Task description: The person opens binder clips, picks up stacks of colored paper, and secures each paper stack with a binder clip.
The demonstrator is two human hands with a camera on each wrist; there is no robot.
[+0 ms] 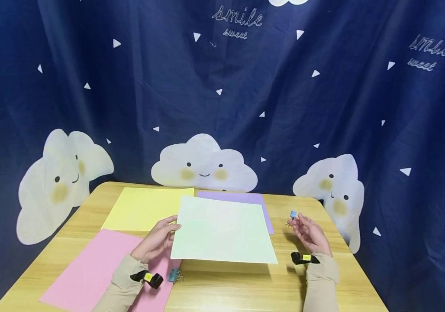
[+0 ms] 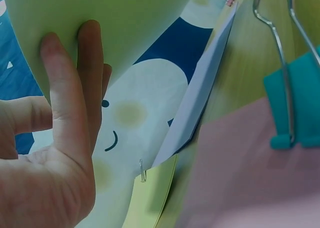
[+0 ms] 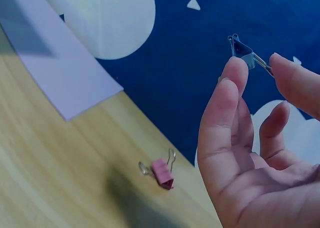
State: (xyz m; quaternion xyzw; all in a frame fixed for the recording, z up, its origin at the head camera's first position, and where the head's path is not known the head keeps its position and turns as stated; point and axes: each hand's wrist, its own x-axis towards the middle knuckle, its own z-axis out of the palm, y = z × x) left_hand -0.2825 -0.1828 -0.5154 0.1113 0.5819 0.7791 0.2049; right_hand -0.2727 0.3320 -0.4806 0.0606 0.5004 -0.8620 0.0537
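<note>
My left hand (image 1: 157, 237) pinches the left edge of a pale green paper sheet (image 1: 222, 229), raised above the table. In the left wrist view the fingertips press on the underside of the green sheet (image 2: 135, 18). My right hand (image 1: 312, 235) is at the right, pinching a small blue binder clip (image 3: 243, 54) by its wire handles between thumb and fingers. Below that hand, a pink binder clip (image 3: 162, 173) lies on the table with its handles spread. A teal binder clip (image 2: 300, 100) grips the edge of the pink paper (image 1: 86, 268) under my left forearm.
Yellow paper (image 1: 148, 208) lies at the back left of the wooden table (image 1: 222, 290), with a wire clip handle (image 2: 143, 172) at its edge. Purple paper (image 1: 242, 198) lies behind the green sheet, partly covered from view. A dark blue curtain (image 1: 191, 65) hangs behind the table.
</note>
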